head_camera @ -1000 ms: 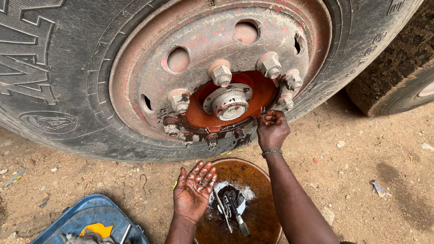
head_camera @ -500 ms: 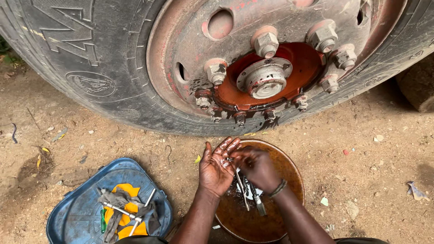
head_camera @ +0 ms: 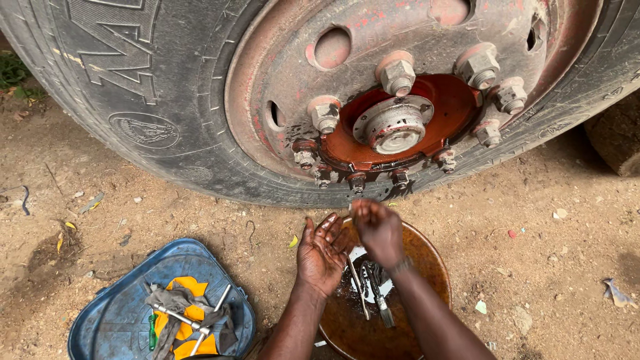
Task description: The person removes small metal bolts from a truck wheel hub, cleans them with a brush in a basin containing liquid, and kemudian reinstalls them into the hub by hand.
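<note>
My left hand (head_camera: 323, 252) is held palm-up and spread open over the near left rim of the round brown basin (head_camera: 430, 257); whether anything small lies in the palm, I cannot tell. My right hand (head_camera: 378, 228) hovers just beside it, palm down, fingers curled loosely inward; it is blurred, so I cannot tell whether it grips anything. The two hands sit close at the fingertips, above the basin's far-left edge.

The basin rests on the dirt directly below the wheel hub (head_camera: 395, 127), its far rim near the tyre (head_camera: 153, 113). Inside lie several metal tools (head_camera: 371, 293) in dark oily liquid; their long axes run roughly away from me toward the wheel, slightly slanted. My right forearm crosses the basin's near side.

To the left, well apart from the basin, sits a blue tray (head_camera: 110, 313) holding rags, yellow material and a metal bar (head_camera: 175, 317). Open ground lies between tray and basin, and more on the right, scattered with pebbles. The tyre closes off the far side; the lug nuts (head_camera: 398, 72) stand proud around the hub.
</note>
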